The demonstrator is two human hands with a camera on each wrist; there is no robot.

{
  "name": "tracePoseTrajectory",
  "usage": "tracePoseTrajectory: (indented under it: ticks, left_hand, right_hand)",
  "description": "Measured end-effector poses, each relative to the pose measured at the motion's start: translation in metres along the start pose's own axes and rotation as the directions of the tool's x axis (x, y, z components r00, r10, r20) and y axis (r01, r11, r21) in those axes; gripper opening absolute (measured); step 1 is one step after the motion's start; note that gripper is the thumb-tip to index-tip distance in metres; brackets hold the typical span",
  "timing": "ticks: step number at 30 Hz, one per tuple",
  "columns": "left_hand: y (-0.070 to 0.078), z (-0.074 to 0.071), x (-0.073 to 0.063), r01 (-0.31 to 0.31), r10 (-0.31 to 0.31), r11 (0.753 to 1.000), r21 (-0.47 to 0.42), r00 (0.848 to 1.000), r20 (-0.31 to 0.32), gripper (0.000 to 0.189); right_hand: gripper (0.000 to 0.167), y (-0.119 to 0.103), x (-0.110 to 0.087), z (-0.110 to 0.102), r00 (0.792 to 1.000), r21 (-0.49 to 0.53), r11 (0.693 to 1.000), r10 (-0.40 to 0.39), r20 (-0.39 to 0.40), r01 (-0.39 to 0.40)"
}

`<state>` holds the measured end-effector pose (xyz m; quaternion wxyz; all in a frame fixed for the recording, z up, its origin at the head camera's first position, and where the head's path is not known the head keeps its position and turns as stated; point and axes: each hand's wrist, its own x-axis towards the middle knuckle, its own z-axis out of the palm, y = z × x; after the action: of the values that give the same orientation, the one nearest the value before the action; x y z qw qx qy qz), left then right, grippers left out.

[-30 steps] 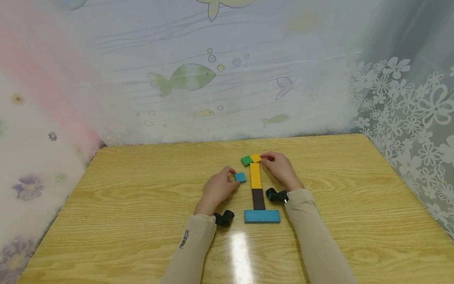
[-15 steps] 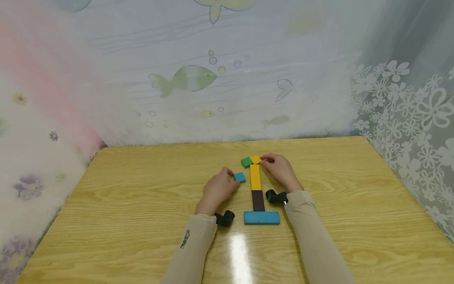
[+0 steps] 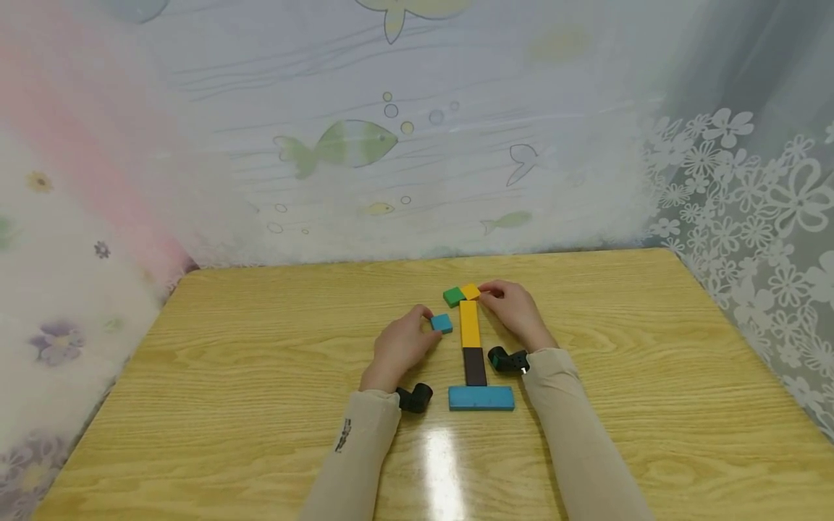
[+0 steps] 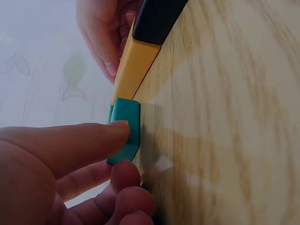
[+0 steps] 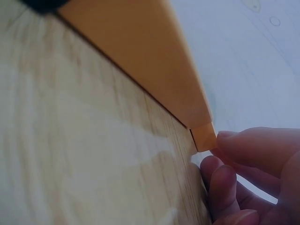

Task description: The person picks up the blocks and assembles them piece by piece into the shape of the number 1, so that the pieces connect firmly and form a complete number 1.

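Note:
My left hand (image 3: 400,344) pinches a small blue square block (image 3: 441,323) between thumb and fingers, just left of a column of blocks; the block looks teal in the left wrist view, close over the wood. At the column's far end, the thumb and forefinger of my right hand (image 3: 515,307) pinch the right corner of a small yellow block (image 3: 470,291), which is turned like a diamond. A green block (image 3: 453,297) lies against its left side. Below them runs a long yellow block (image 3: 469,323), then a dark brown block (image 3: 475,367), then a blue bar (image 3: 481,398) set crosswise.
All the blocks are on a wood-grain table (image 3: 247,376). Dark wrist cameras stick out beside both sleeves, the left camera (image 3: 415,398) near the blue bar and the right camera (image 3: 508,359) beside the brown block. A patterned curtain (image 3: 339,188) hangs behind the far edge.

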<state>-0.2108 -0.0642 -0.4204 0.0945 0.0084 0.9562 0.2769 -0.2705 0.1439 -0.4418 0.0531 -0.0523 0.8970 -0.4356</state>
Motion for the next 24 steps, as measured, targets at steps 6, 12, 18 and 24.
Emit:
tracePoseTrajectory:
  ticks: [6,12,18,24]
  left_hand:
    - [0.0015,0.0005,0.0006,0.031,-0.031,1.000,-0.002,0.999,-0.025,0.036]
    - [0.0056,0.0025,0.0017,0.053,-0.052,0.999,0.007,0.997,-0.049,0.035]
    - [0.0078,0.0052,0.0039,0.070,-0.069,0.998,0.002,0.995,-0.070,0.036]
    - [0.0066,0.0062,0.0062,0.063,-0.065,0.998,-0.015,0.992,-0.105,0.036]
  right_hand:
    - [0.027,0.0004,0.0007,0.0004,1.000,-0.001,1.000,-0.004,-0.001,0.004]
    - [0.028,0.0017,0.0010,-0.0007,1.000,0.000,1.000,-0.001,-0.002,0.001]
    - [0.027,0.0032,0.0008,-0.0015,1.000,0.000,1.000,0.003,-0.008,-0.003]
    - [0.027,0.0038,0.0013,-0.0002,1.000,0.004,1.000,0.000,-0.007,0.000]
